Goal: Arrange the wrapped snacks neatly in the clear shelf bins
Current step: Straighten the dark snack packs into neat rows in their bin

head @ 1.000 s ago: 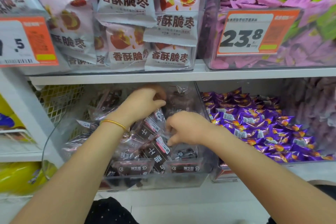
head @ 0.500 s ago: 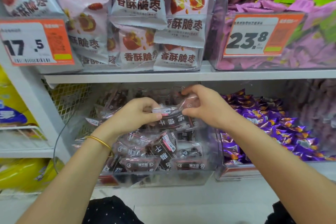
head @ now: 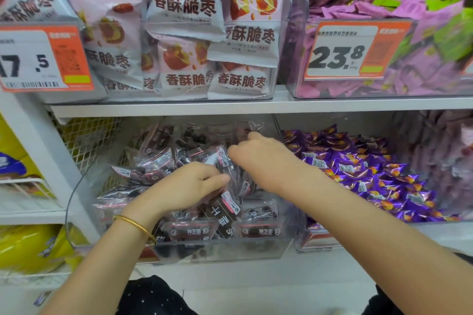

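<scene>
Though packed, white shelf (head: pixel 163 108) w/ bins (head: pixel 230 250)

Bright, even overhead store light, no hard shadows. Soft shade under the white shelf board (head: pixel 179 107) dims the back of the lower bins. Clear bin front (head: pixel 225 250) shows faint milky reflections; foil purple wrappers (head: pixel 358 169) throw small glints. Print on the dark packets (head: pixel 189 231) is readable mid-frame. Wide-angle bowing: shelf line curves, left upright leans. Top-right corner smeared and soft, right price tag (head: pixel 358 51) slightly blurred, mild compression mush overall
</scene>
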A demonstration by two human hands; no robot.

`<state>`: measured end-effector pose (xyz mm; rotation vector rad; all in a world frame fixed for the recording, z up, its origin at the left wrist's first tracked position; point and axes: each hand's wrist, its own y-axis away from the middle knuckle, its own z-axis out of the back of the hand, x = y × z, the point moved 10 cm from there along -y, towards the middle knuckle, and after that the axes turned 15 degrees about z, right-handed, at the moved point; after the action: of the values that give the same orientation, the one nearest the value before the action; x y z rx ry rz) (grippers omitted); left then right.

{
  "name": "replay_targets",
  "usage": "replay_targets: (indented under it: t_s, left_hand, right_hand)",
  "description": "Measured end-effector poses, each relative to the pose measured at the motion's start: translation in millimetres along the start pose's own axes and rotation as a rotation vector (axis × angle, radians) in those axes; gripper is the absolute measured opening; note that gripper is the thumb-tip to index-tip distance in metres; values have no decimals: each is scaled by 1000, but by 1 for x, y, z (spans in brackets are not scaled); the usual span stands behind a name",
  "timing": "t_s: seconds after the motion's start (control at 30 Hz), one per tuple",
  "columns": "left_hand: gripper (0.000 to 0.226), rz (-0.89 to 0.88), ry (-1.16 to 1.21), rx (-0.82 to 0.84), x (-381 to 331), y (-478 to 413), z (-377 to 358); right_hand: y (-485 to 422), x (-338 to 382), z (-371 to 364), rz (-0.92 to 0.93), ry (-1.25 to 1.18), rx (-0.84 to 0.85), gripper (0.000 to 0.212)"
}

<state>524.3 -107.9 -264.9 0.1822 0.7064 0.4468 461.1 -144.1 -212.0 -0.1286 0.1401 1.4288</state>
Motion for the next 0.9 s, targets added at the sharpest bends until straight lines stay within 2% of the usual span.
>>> replay_targets:
  t_s: [0.07,0.1,0.17,0.2,0.27,0.33,0.4,0.5,0.57,0.63,0.73,0.9]
  left_hand:
    - [53,20,32,50,3,3,-2]
    - [47,11,17,73,2,5,-3]
    - [19,-12,-27,102,1,8,-4]
    - [15,-19,-44,112,1,9,-5]
    - [25,-12,-77,114,4,8,-6]
    - [25,-9,-128,100,5,6,-8]
    - [20,-6,-144,97,5,5,-8]
    - [14,-10,-136,112,3,7,-8]
    - [14,-17,-146,119,2,8,-8]
    - [16,-21,-165,125,1,9,-7]
    - [18,-17,-163,135,2,12,-6]
    - [18,-20,-147,124,3,17,-3]
  right_hand:
    - [-9,-2,-23,-6,-29,91,36]
    - [-11,-7,-33,-34,-38,130,39]
    - [-9,-15,-45,-97,-39,139,44]
    - [-8,-17,-44,-108,0,82,47]
    - [-5,-17,-28,-117,122,-78,52]
    - [1,-14,-12,-108,109,-205,41]
    - [4,-11,-23,-75,-104,-86,26]
    - [10,9,-76,35,-211,379,26]
    - [15,18,-96,75,-205,569,25]
    - [15,18,-102,67,-186,630,8]
    - [18,15,-104,27,-136,680,34]
    - [22,11,-109,-15,-146,710,17]
